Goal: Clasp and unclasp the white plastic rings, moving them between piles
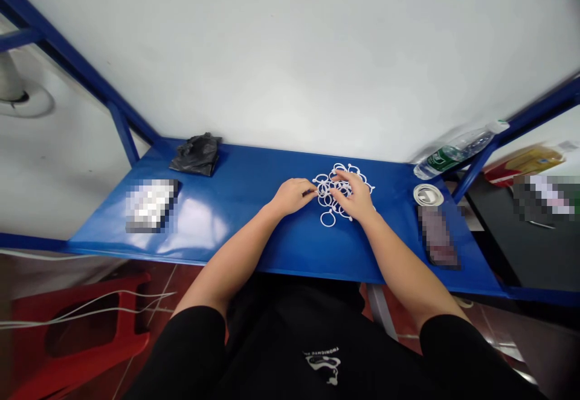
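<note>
A loose pile of thin white plastic rings (328, 219), several with small knobs on them, lies on the blue tabletop (254, 176). At the pile's left edge, my left hand (292, 197) has its fingertips pinched together at one white ring. My right hand (357, 199) reaches over the right part of the pile, thumb and forefinger spread apart above the rings. Its palm and fingers hide some of them, and I see nothing held in it.
A crumpled black plastic bag (197, 154) lies at the back left, near a blurred-out flat object (151, 205). To the right are a water bottle (457, 153), a white coiled roll (428, 195) and a blurred-out dark object (438, 237). A red stool (129, 315) stands below left.
</note>
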Action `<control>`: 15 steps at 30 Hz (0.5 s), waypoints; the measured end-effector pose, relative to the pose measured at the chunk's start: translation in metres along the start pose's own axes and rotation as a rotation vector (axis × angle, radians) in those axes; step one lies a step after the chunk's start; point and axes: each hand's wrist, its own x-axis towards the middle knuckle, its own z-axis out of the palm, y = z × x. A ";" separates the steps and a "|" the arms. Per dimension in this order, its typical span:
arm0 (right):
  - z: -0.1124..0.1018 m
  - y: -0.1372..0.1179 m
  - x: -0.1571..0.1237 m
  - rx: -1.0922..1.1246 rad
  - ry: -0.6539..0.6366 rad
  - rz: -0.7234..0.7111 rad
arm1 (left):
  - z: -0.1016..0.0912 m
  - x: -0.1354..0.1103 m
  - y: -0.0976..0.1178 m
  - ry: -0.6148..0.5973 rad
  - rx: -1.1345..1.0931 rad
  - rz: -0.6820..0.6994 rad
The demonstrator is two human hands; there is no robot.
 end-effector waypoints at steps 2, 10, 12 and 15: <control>-0.009 0.011 0.005 -0.104 -0.014 0.020 | -0.001 0.000 0.000 -0.005 0.013 -0.031; -0.010 0.068 0.005 -0.369 -0.308 0.416 | 0.011 -0.005 0.029 -0.177 0.113 0.018; -0.001 0.067 0.003 -0.332 -0.356 0.380 | 0.018 -0.006 0.036 -0.253 0.125 0.072; 0.011 0.057 0.002 -0.270 -0.395 0.271 | 0.024 -0.006 0.039 -0.282 0.135 0.058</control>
